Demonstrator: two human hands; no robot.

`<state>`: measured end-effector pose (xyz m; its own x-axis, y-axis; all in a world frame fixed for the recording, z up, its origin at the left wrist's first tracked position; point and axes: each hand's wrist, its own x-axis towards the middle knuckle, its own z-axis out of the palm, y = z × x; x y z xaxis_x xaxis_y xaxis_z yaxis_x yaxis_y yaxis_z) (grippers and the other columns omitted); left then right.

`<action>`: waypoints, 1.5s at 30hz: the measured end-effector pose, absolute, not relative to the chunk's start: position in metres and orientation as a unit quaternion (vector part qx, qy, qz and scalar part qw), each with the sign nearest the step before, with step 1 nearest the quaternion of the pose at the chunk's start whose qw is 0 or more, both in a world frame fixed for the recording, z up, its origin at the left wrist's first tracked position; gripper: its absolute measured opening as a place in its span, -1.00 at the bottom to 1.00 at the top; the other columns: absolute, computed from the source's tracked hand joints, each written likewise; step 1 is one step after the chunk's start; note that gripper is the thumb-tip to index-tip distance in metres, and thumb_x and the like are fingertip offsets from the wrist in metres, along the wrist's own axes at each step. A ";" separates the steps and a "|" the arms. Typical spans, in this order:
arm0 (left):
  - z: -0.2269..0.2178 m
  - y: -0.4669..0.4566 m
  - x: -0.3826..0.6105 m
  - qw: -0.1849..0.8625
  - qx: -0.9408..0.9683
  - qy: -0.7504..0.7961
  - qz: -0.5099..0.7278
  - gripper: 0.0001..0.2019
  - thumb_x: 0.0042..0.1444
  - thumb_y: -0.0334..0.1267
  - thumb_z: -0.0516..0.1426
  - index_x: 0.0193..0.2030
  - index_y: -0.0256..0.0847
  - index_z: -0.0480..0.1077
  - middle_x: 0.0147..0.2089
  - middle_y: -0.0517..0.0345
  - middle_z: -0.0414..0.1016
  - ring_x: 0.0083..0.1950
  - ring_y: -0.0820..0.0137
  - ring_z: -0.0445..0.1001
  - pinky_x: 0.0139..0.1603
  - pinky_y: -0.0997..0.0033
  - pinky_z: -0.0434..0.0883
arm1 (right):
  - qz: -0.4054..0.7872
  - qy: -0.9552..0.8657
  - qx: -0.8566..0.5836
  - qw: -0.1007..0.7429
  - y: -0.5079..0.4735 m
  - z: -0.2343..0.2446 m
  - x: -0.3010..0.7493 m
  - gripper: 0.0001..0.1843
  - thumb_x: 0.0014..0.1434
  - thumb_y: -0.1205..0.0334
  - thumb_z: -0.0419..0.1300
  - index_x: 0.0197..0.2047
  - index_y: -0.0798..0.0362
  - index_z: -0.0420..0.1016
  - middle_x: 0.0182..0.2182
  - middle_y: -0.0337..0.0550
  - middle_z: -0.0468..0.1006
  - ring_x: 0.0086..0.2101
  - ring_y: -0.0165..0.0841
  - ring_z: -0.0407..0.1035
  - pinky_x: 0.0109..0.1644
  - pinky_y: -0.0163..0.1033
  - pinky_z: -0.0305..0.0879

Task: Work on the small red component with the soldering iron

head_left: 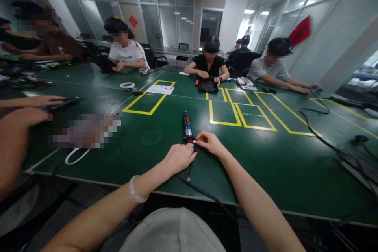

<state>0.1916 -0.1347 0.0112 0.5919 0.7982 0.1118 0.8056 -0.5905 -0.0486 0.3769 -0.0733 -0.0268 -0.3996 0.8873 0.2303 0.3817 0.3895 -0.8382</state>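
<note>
A slim electric screwdriver (187,126) with a black and blue barrel lies on the green table (265,157), tip pointing away from me. My left hand (178,158) is curled closed at its near end, where the black cable (203,193) comes out. My right hand (209,141) pinches the same near end from the right, fingers pressed together on the red collar. A white bangle sits on my left wrist.
Yellow tape rectangles (236,112) mark the table beyond the tool. Other people sit around the table; a person's arm (17,126) reaches in at the left. A black tray (208,85) lies at the far side. Black cables (325,138) trail across the right.
</note>
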 end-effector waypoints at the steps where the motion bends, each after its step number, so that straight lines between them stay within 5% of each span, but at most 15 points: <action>1: 0.011 -0.135 0.192 0.047 -0.891 -0.449 -0.040 -0.62 0.30 -0.11 -0.10 -0.24 -0.29 0.45 -0.24 -0.10 0.55 -0.22 0.18 0.54 -0.20 0.25 0.42 | 0.360 -0.756 -0.419 0.352 -0.073 -0.028 0.377 -0.84 0.08 0.20 0.24 -0.31 0.13 0.44 -0.49 -0.25 0.47 -0.51 -0.47 0.29 -0.41 -0.36 0.19; 13: 0.027 -0.115 0.176 -0.086 -0.846 -0.510 -0.128 -0.59 0.33 -0.08 -0.23 -0.25 -0.12 0.39 -0.20 0.12 0.52 -0.18 0.31 0.50 -0.24 0.38 0.36 | 0.366 -0.750 -0.422 0.355 -0.073 -0.027 0.377 -0.86 0.06 0.22 0.25 -0.32 0.11 0.45 -0.49 -0.26 0.48 -0.51 -0.46 0.29 -0.41 -0.36 0.20; 19: 0.032 -0.087 0.188 -0.043 -0.866 -0.455 -0.203 -0.71 0.26 -0.20 -0.09 0.03 -0.14 0.33 0.12 0.06 0.38 0.14 0.31 0.33 0.15 0.29 0.28 | 0.361 -0.753 -0.422 0.352 -0.073 -0.026 0.378 -0.86 0.05 0.41 0.12 -0.32 0.10 0.49 -0.45 -0.23 0.54 -0.45 -0.43 0.36 -0.32 -0.33 0.26; 26: 0.005 -0.078 0.204 -0.028 -0.881 -0.455 -0.130 -0.82 0.19 -0.17 0.02 -0.26 -0.20 0.37 -0.07 -0.02 0.43 0.14 0.22 0.31 0.09 0.23 0.33 | 0.373 -0.750 -0.419 0.349 -0.067 -0.031 0.380 -0.61 -0.03 0.55 -0.04 -0.26 0.09 0.52 -0.41 -0.23 0.56 -0.43 -0.43 0.40 -0.23 -0.31 0.32; 37: 0.018 -0.075 0.153 -0.046 -0.847 -0.521 -0.089 -0.86 0.12 -0.22 -0.02 -0.33 -0.14 0.33 -0.05 0.06 0.42 0.13 0.24 0.27 -0.03 0.25 0.39 | 0.380 -0.737 -0.424 0.364 -0.068 -0.034 0.382 -0.76 0.10 0.42 0.03 -0.23 0.10 0.50 -0.37 -0.20 0.56 -0.43 -0.45 0.41 -0.26 -0.32 0.33; 45: 0.019 -0.044 0.051 -0.059 -0.820 -0.568 -0.047 -0.80 0.09 -0.13 -0.03 -0.33 -0.15 0.36 0.03 0.09 0.43 0.24 0.26 0.20 0.16 0.27 0.27 | 0.383 -0.737 -0.428 0.356 -0.068 -0.034 0.382 -0.81 0.14 0.36 0.06 -0.24 0.10 0.50 -0.37 -0.19 0.56 -0.44 -0.45 0.41 -0.28 -0.33 0.31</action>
